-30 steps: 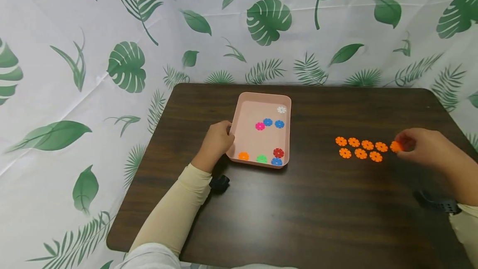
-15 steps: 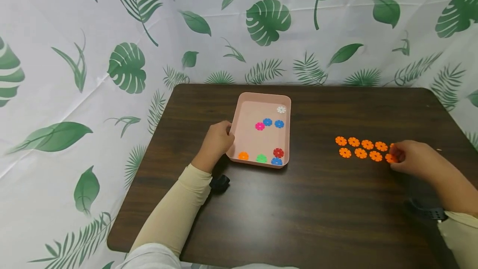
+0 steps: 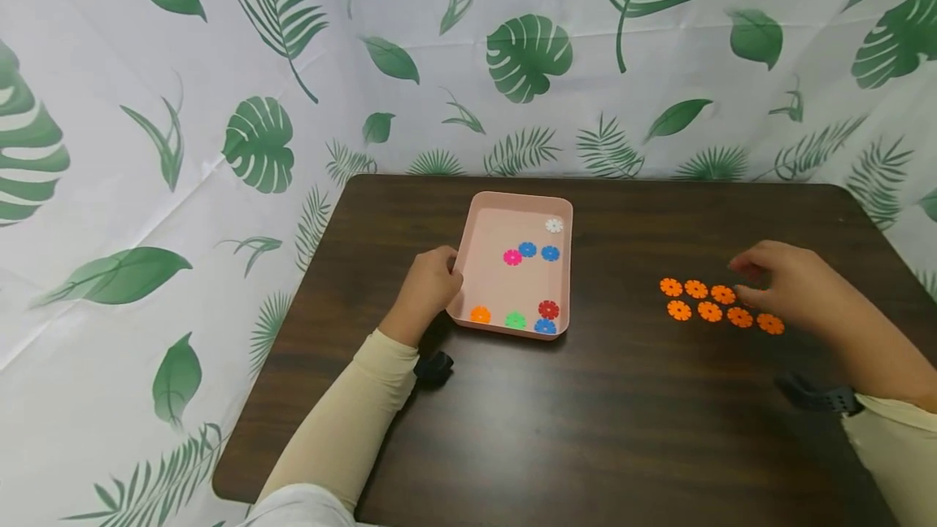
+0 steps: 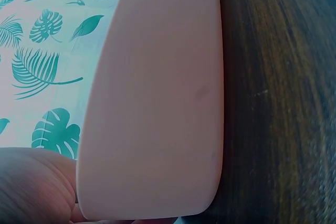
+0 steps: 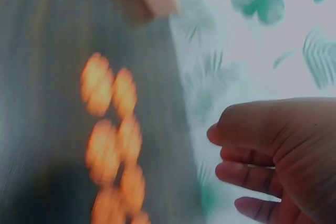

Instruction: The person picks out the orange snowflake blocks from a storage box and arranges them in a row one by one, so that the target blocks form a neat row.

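Note:
In the head view my left hand point(image 3: 428, 289) grips the near left rim of a pink tray point(image 3: 486, 279), thumb and fingers at its wall. The left wrist view shows the tray's outer wall point(image 4: 152, 98) close up, part of my left hand point(image 4: 37, 187) beside it. To the right, orange snowflake discs point(image 3: 709, 311) lie flat in two rows. My right hand point(image 3: 794, 287) hovers over the right end of the upper row and hides part of it. The right wrist view shows that right hand point(image 5: 278, 156) with fingers apart, holding nothing; the discs there are blurred.
Inside the tray lie loose snowflake discs: a white disc point(image 3: 553, 225), a pink disc point(image 3: 512, 257), a green disc point(image 3: 516, 320), a red disc point(image 3: 548, 310), an orange disc point(image 3: 480, 315) and several blue ones. A leaf-printed cloth point(image 3: 439, 63) hangs behind the dark wooden table point(image 3: 586, 421).
My right hand has set an orange disc at the right end of the lower row, let go, and moved up and left. The left hand stays on the tray. The head view has tilted slightly.

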A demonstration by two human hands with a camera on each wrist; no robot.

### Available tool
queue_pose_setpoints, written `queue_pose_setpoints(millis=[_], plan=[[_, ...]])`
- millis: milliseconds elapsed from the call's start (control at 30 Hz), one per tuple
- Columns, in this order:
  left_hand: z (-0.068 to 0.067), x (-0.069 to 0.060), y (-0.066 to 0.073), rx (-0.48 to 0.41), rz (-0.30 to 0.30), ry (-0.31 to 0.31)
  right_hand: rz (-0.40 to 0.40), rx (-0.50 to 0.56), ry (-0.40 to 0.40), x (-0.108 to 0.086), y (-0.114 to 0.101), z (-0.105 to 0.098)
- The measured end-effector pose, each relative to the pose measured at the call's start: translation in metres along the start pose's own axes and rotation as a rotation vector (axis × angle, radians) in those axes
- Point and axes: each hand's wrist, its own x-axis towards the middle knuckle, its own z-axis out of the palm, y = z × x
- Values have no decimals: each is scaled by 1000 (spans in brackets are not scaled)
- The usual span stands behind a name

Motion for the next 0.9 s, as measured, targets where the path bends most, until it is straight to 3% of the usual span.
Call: queue_pose_setpoints(millis=[167, 267, 400, 633, 733, 900], plan=[[2, 1, -3, 4, -13, 3, -191, 58, 115, 41, -55, -9], [2, 2, -3, 7, -14, 5, -292, 98, 132, 68, -93, -8], [3, 3, -2, 8, -1, 8, -412, 152, 61, 101, -145, 6], [4, 1, -3, 3, 8, 8, -695, 180, -118, 143, -224, 53], [4, 2, -4, 7, 34, 17, -706, 180, -204, 153, -243, 71], [2, 3, -5, 12, 52, 30, -626, 190, -342, 164, -260, 88]])
